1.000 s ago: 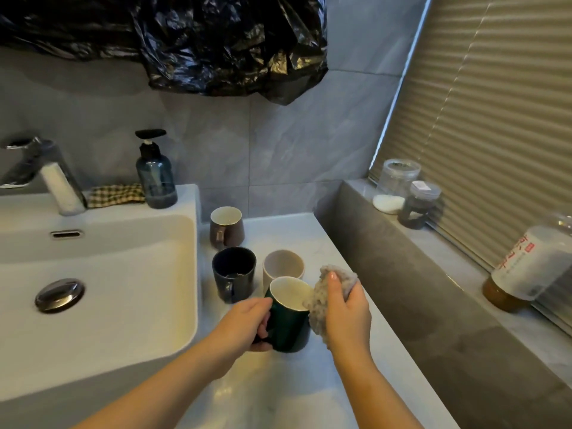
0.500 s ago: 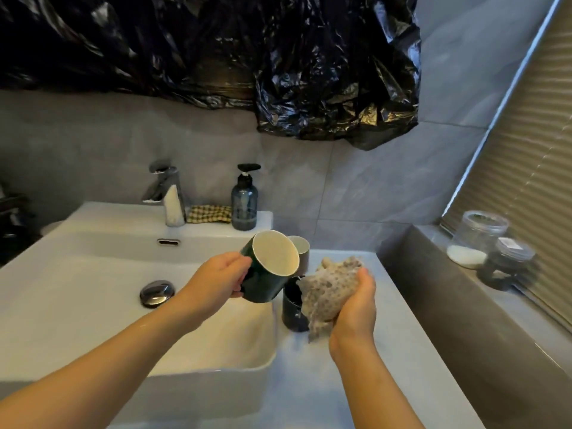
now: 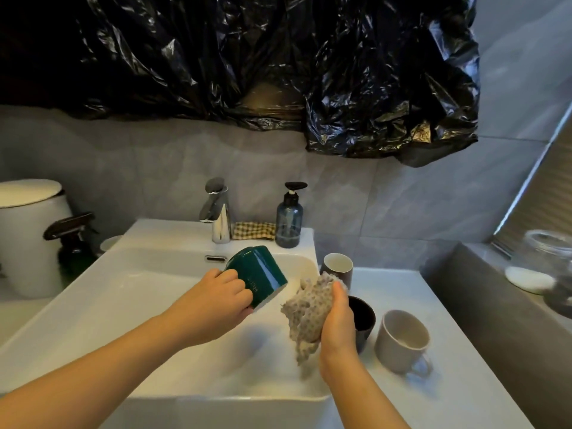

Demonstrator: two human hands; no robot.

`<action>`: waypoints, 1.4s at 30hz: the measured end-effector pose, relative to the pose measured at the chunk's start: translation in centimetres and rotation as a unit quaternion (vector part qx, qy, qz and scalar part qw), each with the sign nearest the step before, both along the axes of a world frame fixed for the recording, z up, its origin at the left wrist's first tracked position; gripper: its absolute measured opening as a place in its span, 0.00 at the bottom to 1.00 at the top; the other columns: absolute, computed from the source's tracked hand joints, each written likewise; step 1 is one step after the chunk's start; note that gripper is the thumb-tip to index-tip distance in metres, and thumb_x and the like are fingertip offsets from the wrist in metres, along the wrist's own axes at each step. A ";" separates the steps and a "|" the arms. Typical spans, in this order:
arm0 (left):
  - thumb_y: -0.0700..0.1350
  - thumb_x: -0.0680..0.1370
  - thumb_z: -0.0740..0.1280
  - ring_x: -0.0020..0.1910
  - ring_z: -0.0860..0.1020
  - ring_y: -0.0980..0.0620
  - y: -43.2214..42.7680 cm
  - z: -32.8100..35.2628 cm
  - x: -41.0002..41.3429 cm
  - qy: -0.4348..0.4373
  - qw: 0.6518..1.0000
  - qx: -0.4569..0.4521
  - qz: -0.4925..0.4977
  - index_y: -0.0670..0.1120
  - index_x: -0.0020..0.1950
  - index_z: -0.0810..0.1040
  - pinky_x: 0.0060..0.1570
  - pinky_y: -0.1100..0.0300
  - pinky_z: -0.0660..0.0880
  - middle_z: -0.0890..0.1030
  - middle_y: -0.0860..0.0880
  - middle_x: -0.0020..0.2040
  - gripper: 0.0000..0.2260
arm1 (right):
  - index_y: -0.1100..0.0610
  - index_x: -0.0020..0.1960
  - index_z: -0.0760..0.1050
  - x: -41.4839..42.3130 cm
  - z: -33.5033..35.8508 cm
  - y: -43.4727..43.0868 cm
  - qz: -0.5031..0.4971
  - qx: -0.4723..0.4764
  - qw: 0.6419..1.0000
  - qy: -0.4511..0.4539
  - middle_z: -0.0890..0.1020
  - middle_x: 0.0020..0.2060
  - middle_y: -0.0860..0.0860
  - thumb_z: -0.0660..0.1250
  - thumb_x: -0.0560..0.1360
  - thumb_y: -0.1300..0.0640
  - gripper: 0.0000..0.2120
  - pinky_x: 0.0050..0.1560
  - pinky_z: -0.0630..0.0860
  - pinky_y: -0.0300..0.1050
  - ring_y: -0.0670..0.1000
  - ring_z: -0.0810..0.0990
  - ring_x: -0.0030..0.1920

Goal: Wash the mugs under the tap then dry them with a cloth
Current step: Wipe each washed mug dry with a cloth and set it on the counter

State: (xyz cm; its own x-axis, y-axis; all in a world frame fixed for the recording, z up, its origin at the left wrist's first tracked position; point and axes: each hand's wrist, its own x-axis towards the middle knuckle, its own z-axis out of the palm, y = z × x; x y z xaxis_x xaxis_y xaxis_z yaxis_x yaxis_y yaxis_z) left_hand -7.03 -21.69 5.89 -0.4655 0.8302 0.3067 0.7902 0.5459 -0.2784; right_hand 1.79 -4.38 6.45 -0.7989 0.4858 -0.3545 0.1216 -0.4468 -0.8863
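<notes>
The left hand point(image 3: 216, 300) is clamped on the green mug point(image 3: 258, 274), fingers curled round the side where the handle would be, which the hand hides. The mug juts from the hand toward 1 o'clock, held in the air over the right half of the sink point(image 3: 148, 239). It is tipped well over, its base up and away and its white-rimmed mouth pointing down toward 4 o'clock.

The right hand point(image 3: 339, 329) is closed round a bunched, nubbly grey cloth point(image 3: 306, 314), which bulges out of the hand toward 10 o'clock and hangs below it. The cloth sits just beside the mug's mouth, at 4 o'clock from it; whether they touch cannot be told.

The tap point(image 3: 218, 212) stands at 12 o'clock on the sink's back edge, at 11 o'clock from the mug and well apart from it. On the counter point(image 3: 458, 388) to the sink's right stand three more mugs: a brown mug point(image 3: 335, 267) at the back, a dark mug point(image 3: 365, 317) partly hidden behind the right hand, and a pale mug point(image 3: 402, 339) at its 4 o'clock, handle toward the person.
</notes>
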 end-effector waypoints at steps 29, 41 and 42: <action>0.47 0.80 0.56 0.24 0.61 0.53 5.4 1.7 2.4 -0.709 0.393 0.537 0.234 0.47 0.32 0.65 0.29 0.61 0.66 0.62 0.52 0.21 0.16 | 0.26 0.65 0.36 -3.5 -2.0 -1.6 0.052 0.511 0.855 0.076 0.54 0.76 0.41 0.38 0.74 0.36 0.21 0.69 0.64 0.51 0.48 0.58 0.74; 0.48 0.81 0.57 0.24 0.61 0.53 5.8 1.9 2.6 -0.717 0.352 0.549 0.247 0.47 0.32 0.65 0.30 0.61 0.64 0.61 0.53 0.20 0.17 | 0.26 0.67 0.32 -3.7 -3.4 -0.6 0.052 0.558 0.826 0.054 0.68 0.68 0.48 0.37 0.78 0.37 0.21 0.61 0.71 0.52 0.52 0.71 0.64; 0.48 0.80 0.57 0.24 0.61 0.53 5.8 2.1 2.3 -0.713 0.347 0.559 0.244 0.47 0.31 0.65 0.30 0.61 0.64 0.61 0.53 0.21 0.17 | 0.28 0.68 0.32 -3.5 -3.8 -1.4 0.091 0.616 0.780 0.054 0.57 0.75 0.47 0.36 0.77 0.40 0.22 0.68 0.64 0.54 0.53 0.61 0.72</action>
State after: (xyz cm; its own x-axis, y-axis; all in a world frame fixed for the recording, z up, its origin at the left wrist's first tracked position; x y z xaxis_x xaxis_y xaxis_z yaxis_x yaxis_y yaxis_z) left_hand -4.74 -15.89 7.99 -0.8069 0.2804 -0.5199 -0.5719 -0.1506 0.8063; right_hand -1.67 -5.73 2.62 -0.8869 0.2797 0.3676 -0.0220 0.7693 -0.6385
